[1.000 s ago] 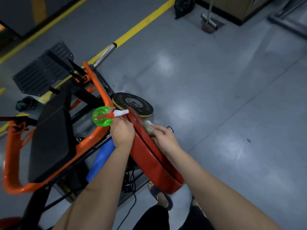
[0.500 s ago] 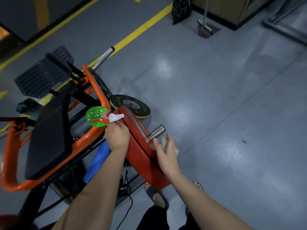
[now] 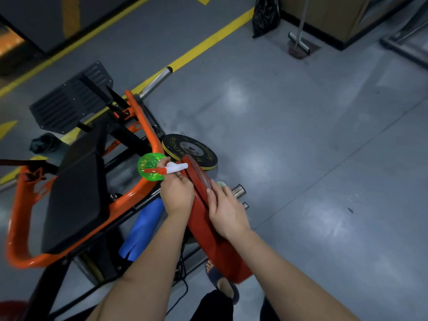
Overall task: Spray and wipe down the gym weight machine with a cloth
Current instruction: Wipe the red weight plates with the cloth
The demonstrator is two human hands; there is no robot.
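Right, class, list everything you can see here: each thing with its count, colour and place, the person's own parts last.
spray bottle: 1, green, in left hand
cloth: 1, pale, under right hand
upright plate: 1, red, centre
flat plate: 1, black and yellow, on floor
frame: 1, orange, left
pad: 1, black, within frame
pegs: 2, silver, beside upright plate
roll: 1, blue, under frame
bag: 1, black, top edge
left hand: 1, grips spray bottle
right hand: 1, presses cloth on upright plate
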